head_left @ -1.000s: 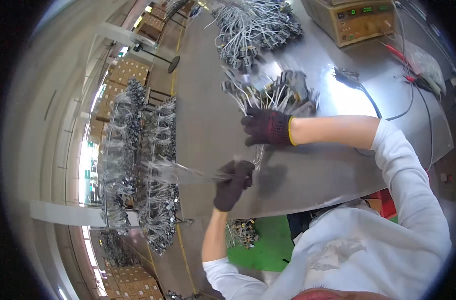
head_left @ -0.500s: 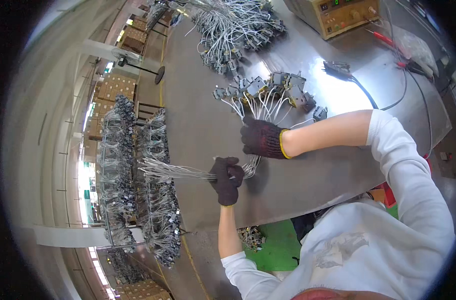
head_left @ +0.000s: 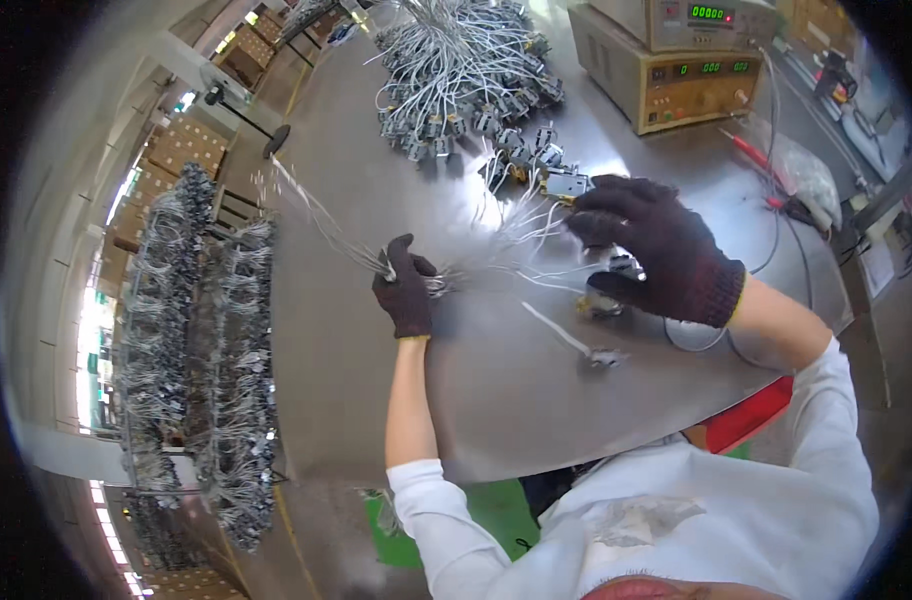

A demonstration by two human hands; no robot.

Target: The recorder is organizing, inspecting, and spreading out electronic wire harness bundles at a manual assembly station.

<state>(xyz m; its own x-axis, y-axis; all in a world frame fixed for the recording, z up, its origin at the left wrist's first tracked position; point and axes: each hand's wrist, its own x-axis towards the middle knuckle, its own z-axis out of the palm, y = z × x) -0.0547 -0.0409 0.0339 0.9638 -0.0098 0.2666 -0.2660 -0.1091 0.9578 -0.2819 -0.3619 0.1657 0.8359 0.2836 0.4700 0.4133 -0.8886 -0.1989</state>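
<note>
My left hand [head_left: 404, 287], in a dark knit glove, is closed around a bundle of thin white wires [head_left: 338, 238]. Bare wire ends stick out to its upper left, and the other ends fan out to the right toward small grey box-shaped components [head_left: 566, 183]. Over those components hovers my gloved right hand [head_left: 666, 250], fingers apart and curved; a small component [head_left: 626, 266] shows between its thumb and fingers, not visibly gripped. Below it, a single white lead with a small grey component [head_left: 606, 357] lies apart on the metal table [head_left: 376, 400].
A large heap of similar wired components [head_left: 466, 70] lies at the far side. Two stacked bench instruments [head_left: 666, 80] stand at the far right, with red-handled test leads [head_left: 744, 150] and a clear plastic bag [head_left: 811, 180] nearby. Racks of hanging wires [head_left: 161, 340] are left of the table.
My right hand has let go of the wires and moved right, opening over the components. My left hand has shifted up and left with the bundle. The components have spread apart.
</note>
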